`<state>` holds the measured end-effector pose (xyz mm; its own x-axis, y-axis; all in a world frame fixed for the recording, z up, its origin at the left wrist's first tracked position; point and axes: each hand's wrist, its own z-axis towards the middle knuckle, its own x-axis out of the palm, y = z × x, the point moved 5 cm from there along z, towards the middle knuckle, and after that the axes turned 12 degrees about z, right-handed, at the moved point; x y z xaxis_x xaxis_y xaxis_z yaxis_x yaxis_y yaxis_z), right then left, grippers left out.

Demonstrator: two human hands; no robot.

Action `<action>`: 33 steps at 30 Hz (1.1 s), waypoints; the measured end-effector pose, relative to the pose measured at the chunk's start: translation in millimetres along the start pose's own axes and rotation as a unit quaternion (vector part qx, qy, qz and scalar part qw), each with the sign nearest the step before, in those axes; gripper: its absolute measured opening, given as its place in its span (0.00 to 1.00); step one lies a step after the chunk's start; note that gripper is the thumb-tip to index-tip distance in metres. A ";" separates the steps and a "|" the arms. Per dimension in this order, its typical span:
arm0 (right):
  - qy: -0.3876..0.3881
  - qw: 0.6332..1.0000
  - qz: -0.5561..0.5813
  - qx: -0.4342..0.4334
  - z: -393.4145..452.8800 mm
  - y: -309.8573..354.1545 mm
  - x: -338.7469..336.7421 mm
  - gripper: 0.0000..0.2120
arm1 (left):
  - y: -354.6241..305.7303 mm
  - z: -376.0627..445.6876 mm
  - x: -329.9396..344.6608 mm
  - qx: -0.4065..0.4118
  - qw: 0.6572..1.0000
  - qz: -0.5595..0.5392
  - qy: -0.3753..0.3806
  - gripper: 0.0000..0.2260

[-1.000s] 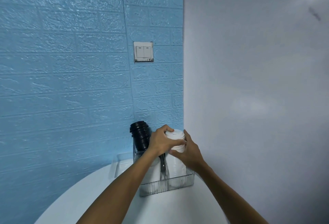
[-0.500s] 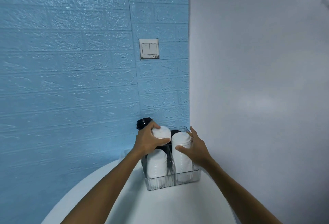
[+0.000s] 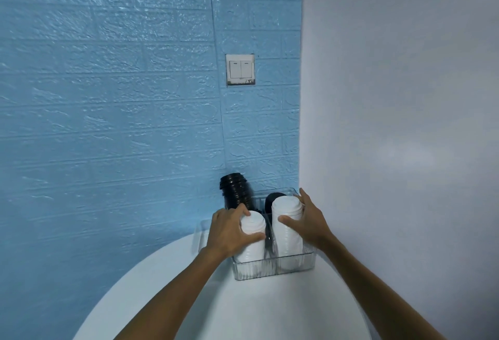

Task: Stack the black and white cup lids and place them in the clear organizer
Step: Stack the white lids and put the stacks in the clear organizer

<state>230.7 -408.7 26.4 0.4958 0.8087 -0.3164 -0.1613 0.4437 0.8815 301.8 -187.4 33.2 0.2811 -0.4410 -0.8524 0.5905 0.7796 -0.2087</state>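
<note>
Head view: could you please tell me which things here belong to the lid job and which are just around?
Job: white lid stacks, black lid stacks, clear organizer, left hand, right hand.
Around: light switch, table.

Round white table set in the wall corner, bearing a clear organizer near its far edge.

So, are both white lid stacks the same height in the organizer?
No: the right white stack, held by the right hand, stands clearly taller than the left white stack under the left hand in the clear organizer.
</note>
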 end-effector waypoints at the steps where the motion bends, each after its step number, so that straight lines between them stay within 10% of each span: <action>1: 0.000 1.000 0.000 -0.001 0.2 -0.5 0.1 0.50 | 0.6 -0.7 1.2 0.005 1.000 0.004 0.000 0.28; 33: 0.040 0.997 -0.069 -0.008 -4.9 8.9 4.3 0.42 | -4.2 -16.3 11.4 -0.008 1.000 0.021 0.010 0.30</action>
<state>227.3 -399.3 31.1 0.4444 0.7671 -0.4627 -0.1101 0.5594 0.8216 290.2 -188.4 16.5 0.2910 -0.3991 -0.8695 0.5659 0.8046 -0.1799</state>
